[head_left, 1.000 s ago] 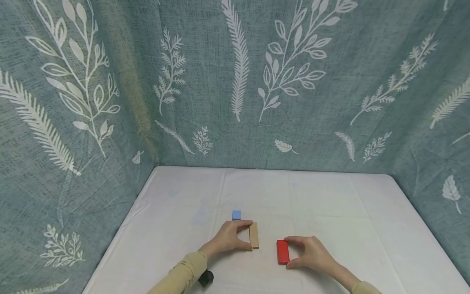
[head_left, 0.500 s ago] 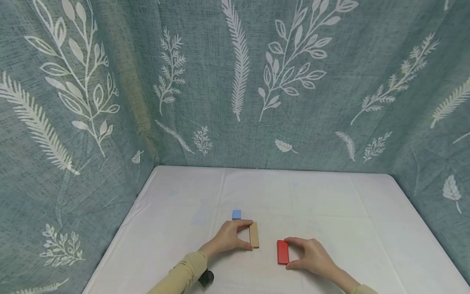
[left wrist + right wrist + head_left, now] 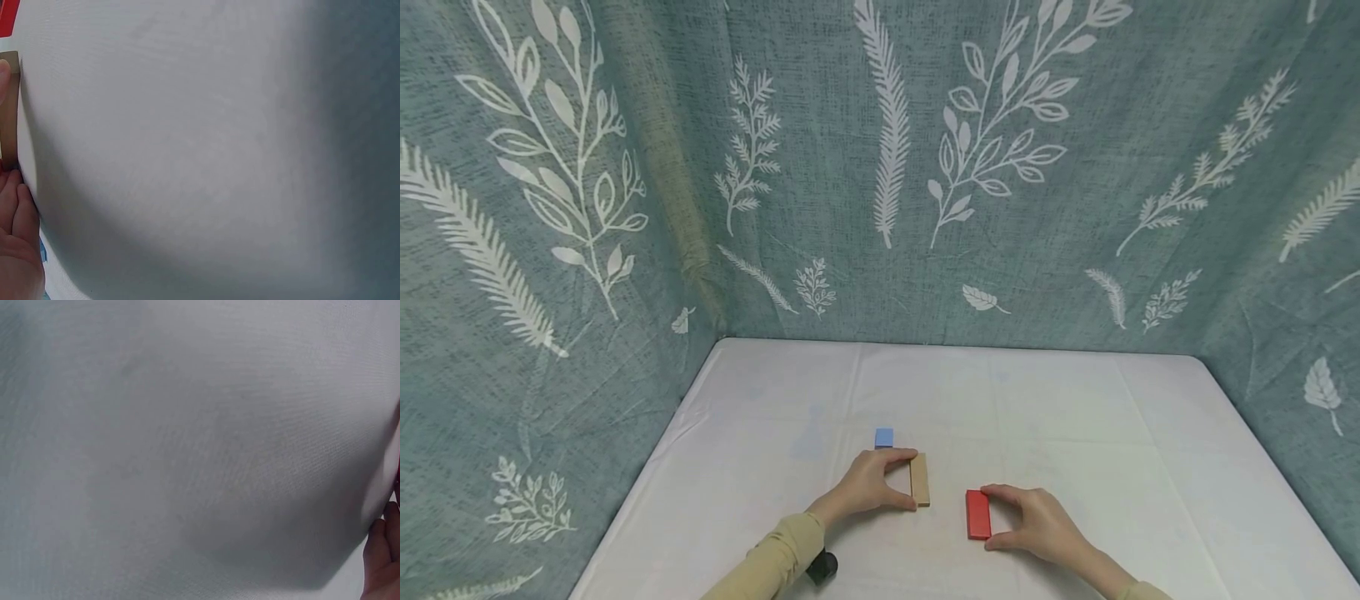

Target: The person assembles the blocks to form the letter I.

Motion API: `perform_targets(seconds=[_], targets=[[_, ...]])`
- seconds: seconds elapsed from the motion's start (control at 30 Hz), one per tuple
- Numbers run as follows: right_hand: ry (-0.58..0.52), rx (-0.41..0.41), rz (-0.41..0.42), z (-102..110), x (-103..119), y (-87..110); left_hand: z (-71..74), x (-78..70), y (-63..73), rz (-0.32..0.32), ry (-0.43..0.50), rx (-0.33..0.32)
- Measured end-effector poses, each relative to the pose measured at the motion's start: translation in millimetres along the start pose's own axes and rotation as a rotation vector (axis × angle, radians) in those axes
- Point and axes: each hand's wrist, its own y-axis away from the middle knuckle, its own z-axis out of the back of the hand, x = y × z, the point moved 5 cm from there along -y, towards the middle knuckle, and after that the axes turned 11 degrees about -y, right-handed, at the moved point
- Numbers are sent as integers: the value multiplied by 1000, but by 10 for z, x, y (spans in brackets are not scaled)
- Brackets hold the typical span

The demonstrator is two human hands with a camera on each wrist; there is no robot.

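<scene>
My left hand (image 3: 863,483) pinches a tan wooden block (image 3: 919,480) by its two short ends, thumb at the near end and fingers at the far one. To the right and slightly nearer, my right hand (image 3: 1039,522) holds a red rectangular block (image 3: 977,515) the same way. A gap of white cloth separates the two blocks. In the left wrist view the wooden block (image 3: 9,119) stands at the left edge between thumb and fingers, and a corner of the red block (image 3: 7,15) shows above it. The right wrist view catches only some fingers (image 3: 378,550) at its edge.
A small blue block (image 3: 883,437) lies just beyond the left hand. Beside the left sleeve a black object (image 3: 823,567) is partly covered. White cloth (image 3: 1075,417) spreads over the table, and a green leaf-patterned curtain (image 3: 820,167) hangs behind and at the sides.
The right hand has shifted very slightly while keeping its hold on the red block. The left hand and wooden block stay in place.
</scene>
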Motion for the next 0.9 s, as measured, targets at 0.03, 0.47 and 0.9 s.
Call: perform_targets(seconds=[0.03,0.47,0.9], targets=[[-2,1,2,0,0,0,-2,2,0,-1,0,0],[11,11,-20,-28,-34,23,-12,4,3,-27,-22,-10],[-46,-45,86,63,53,38,6,3,14,-28,-26,-14]])
